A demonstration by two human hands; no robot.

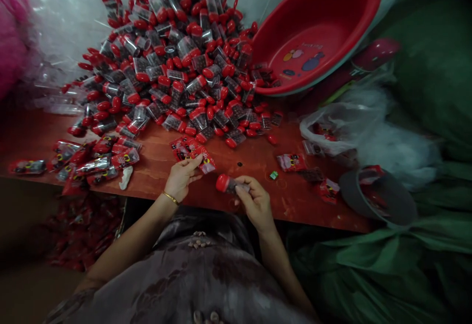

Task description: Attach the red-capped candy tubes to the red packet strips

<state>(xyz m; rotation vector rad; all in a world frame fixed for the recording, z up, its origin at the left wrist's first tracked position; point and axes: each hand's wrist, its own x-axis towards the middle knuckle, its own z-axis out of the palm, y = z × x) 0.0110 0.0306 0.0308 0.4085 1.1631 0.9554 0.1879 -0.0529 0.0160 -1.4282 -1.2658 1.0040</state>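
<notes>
My left hand (181, 177) pinches a red printed plastic packet (186, 148) between thumb and fingers, just above the table. A gold bangle circles that wrist. Close by on the right, my right hand (256, 201) is closed around the clear end of a small plastic tube with a red cap (222, 183). The cap points left, toward the packet, and the two things are apart. Beyond both hands rises a large heap of similar red-capped tubes (177, 73), many with dark contents.
Filled red packets (98, 159) lie on the left of the reddish table (158, 181); more are below its edge. A red basin (317, 29) leans at the back right. A grey bowl (354, 198), a plastic bag (342, 122) and loose packets (291, 162) occupy the right side.
</notes>
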